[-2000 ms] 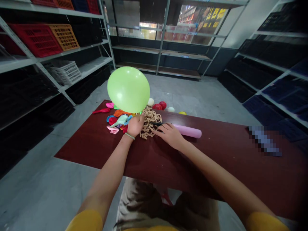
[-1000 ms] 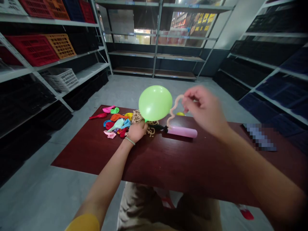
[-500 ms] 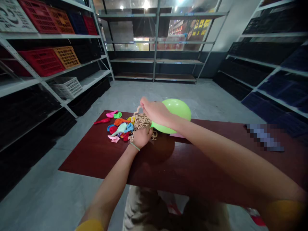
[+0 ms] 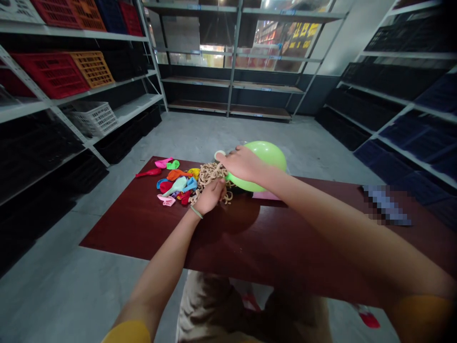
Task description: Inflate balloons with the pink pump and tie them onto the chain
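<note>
An inflated green balloon (image 4: 268,159) lies partly behind my right hand (image 4: 243,164), its neck pointing left. My left hand (image 4: 210,196) is closed at the balloon's neck, fingertips pinched together, with a band around the wrist. My right hand is curled just above, in front of the balloon; its fingers are partly hidden, and what they hold cannot be made out. Under and behind both hands is a tangled heap of beige cord (image 4: 211,172). Just past my right thumb a pale round thing (image 4: 219,155) shows.
Several uninflated balloons (image 4: 177,185) lie left of the cord on the dark red table (image 4: 143,226). A pink flat thing (image 4: 266,196) lies under the green balloon. A blurred-out item (image 4: 386,205) is at the right. Shelves with crates (image 4: 53,75) stand around.
My right hand has moved right and its fingers have curled in; the raised strand of cord it pinched no longer shows. The pale round thing has come into view. The head view has tilted down slightly.
</note>
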{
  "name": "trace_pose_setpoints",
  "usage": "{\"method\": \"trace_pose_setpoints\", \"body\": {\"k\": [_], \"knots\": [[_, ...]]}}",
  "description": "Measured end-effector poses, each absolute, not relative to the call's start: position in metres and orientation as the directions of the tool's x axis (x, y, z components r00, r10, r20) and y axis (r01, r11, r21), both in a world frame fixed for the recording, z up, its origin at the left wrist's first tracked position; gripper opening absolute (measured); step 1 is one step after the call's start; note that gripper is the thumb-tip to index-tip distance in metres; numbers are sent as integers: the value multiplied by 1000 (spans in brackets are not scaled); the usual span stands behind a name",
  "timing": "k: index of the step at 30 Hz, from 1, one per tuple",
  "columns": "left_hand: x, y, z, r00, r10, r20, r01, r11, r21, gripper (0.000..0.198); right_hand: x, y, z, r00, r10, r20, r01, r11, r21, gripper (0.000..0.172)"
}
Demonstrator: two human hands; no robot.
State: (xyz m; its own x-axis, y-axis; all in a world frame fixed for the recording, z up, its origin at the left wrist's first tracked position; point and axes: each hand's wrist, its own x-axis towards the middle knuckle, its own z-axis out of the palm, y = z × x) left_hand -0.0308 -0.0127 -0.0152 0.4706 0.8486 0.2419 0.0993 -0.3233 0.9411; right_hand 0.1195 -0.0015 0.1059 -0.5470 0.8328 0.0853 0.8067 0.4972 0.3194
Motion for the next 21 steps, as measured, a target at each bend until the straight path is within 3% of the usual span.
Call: {"method": "trace_pose_setpoints", "body": {"k": [3,5,8,10,13,17,21], "knots": [[-26,-9,-20,440,883,162,-73,-145,987,50,121,-3,114,-526,850,33,802,482,352,32],[-24,-7,-23,391,908,150,-70,-133,989,48,120,-5,120,-511,860,8,807,477,348,31],[-25,-7,-24,258,909,328,138,-371,918,41,118,-8,126,-504,863,-25,808,481,341,30],[-28,-7,-21,185,845,501,310,-534,786,33,116,-10,128,-515,856,-41,791,494,361,31],[-32,-8,-18,98,737,669,462,-629,625,22,112,-13,129,-547,836,-43,758,516,400,28],[-35,-6,-18,128,673,728,452,-694,561,18,109,-17,132,-601,799,-23,713,549,436,24],[-37,-4,-17,127,715,688,400,-671,624,17,109,-19,138,-633,774,18,691,554,465,21]]}}
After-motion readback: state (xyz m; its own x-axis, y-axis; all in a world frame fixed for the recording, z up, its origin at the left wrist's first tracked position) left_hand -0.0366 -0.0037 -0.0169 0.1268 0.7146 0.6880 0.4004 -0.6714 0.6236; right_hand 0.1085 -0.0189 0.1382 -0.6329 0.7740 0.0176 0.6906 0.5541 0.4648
